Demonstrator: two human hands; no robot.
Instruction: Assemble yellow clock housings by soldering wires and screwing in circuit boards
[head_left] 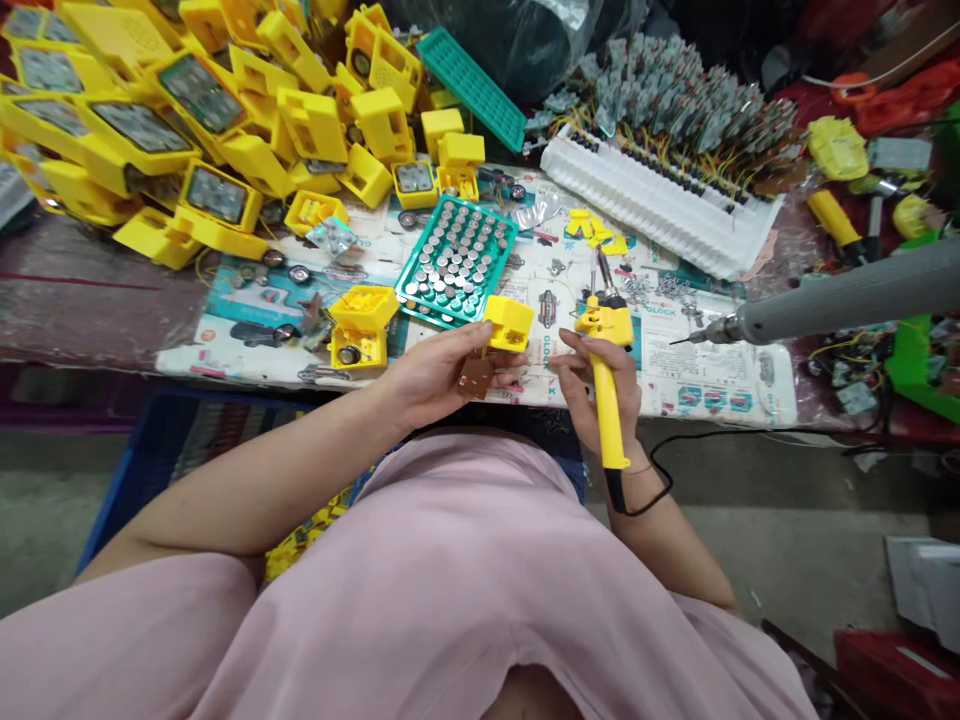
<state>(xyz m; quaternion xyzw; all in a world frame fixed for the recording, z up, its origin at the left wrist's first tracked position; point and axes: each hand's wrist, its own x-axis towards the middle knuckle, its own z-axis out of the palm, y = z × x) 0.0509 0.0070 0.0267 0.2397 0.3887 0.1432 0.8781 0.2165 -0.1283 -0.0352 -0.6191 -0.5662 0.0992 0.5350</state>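
My left hand [427, 376] is closed around a small yellow plastic housing [510, 324] near the table's front edge. A brown circuit board [475, 380] hangs just below it at my fingers. In my right hand [585, 400] is a yellow soldering iron [609, 410], its tip pointing away from me and its black cord trailing over the wrist. Another yellow housing [358, 330], its lid raised, sits left of my left hand. Beyond my left hand, a green tray [411, 268] holds many round silver button cells.
Yellow housings [315, 125] lie heaped at the back left. A white foam block [660, 215] carries rows of wired parts at the back right. An electric screwdriver [825, 300] juts in from the right. Small yellow pieces [592, 228] lie beyond the iron.
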